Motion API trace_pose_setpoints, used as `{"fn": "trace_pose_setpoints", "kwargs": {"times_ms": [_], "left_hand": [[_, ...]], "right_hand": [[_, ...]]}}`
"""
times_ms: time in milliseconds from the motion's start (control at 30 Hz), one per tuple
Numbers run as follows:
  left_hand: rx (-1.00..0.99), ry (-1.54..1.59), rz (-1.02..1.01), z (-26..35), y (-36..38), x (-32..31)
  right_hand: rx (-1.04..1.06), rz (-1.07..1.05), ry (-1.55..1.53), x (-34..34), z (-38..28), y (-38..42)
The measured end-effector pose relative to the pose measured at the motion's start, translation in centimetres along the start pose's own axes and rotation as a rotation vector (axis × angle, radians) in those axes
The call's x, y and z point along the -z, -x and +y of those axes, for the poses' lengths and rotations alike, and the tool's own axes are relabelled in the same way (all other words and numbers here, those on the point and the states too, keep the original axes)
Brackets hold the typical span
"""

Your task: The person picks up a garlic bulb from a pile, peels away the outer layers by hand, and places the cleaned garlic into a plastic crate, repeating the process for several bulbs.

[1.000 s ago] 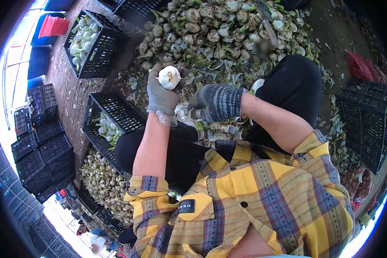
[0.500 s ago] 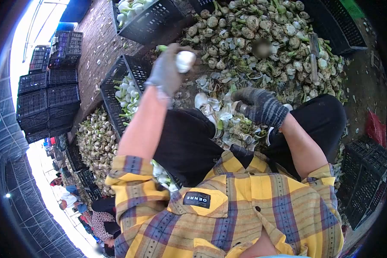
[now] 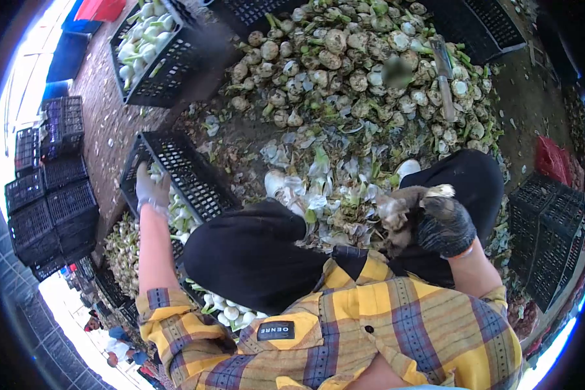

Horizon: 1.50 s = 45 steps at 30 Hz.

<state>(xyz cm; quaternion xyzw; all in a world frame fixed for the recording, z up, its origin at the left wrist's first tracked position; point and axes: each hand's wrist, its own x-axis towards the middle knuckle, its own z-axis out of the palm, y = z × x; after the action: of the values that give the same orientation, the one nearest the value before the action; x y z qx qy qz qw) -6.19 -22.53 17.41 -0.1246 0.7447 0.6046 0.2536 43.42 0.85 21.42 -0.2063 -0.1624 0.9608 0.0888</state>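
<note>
My left hand point(image 3: 153, 190), in a pale glove, reaches over the black crate point(image 3: 198, 179) at the left. Its fingers are apart, with whitish garlic bulbs just beyond them. Peeled garlic bulbs point(image 3: 181, 218) with green stems lie inside this crate. In a dark striped glove, my right hand point(image 3: 445, 226) is curled above my right knee. A pale tip point(image 3: 441, 191) shows at its fingers; what it grips is not clear. Beside it is a blurred brownish lump point(image 3: 396, 211). Peeled skins and leaves point(image 3: 331, 195) cover the ground between my shoes.
A heap of unpeeled garlic point(image 3: 344, 58) lies ahead, a long-handled tool point(image 3: 445, 81) resting on it. Another crate point(image 3: 169, 71) of clean bulbs stands at upper left. Stacked black crates point(image 3: 52, 201) are far left; more crates point(image 3: 546, 234) and a red bag point(image 3: 554, 160) stand right.
My left hand has carried a white garlic bulb down and left to the crate. My right hand has moved right and toward me, and the brownish lump now shows beside it.
</note>
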Motion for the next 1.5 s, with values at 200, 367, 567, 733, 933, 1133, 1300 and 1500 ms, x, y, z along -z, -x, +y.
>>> {"fn": "trace_pose_setpoints", "kwargs": {"times_ms": [200,367,567,733,933,1133,1300,1500], "left_hand": [[-0.456,-0.592,-0.432,-3.7,-1.1,-23.0],[-1.089,-1.003,-0.558,-7.7,4.7,-37.7],[-0.986,-1.485,-0.523,-9.0,6.0,-45.7],[-0.819,-1.308,-0.502,-9.4,4.1,-45.3],[-0.682,-0.587,-0.617,-7.2,4.8,-39.5],[-0.123,0.064,-0.895,-1.3,13.2,-32.3],[0.237,0.327,-1.172,-0.9,20.3,-25.4],[0.072,0.135,-1.167,-2.9,25.3,-20.3]], "right_hand": [[0.257,0.139,0.045,-2.3,-6.3,-3.0],[0.41,0.189,-0.115,0.1,-9.4,-2.9],[0.32,0.186,0.353,0.7,-11.0,-2.9],[0.33,0.174,0.413,0.0,-10.1,-2.2],[0.345,0.042,0.419,0.1,-7.5,-3.1],[0.225,0.125,0.634,0.0,-6.1,-4.1],[0.05,0.251,0.365,-1.7,-4.9,-6.0],[0.084,0.245,0.129,-2.9,-2.0,-6.8]]}}
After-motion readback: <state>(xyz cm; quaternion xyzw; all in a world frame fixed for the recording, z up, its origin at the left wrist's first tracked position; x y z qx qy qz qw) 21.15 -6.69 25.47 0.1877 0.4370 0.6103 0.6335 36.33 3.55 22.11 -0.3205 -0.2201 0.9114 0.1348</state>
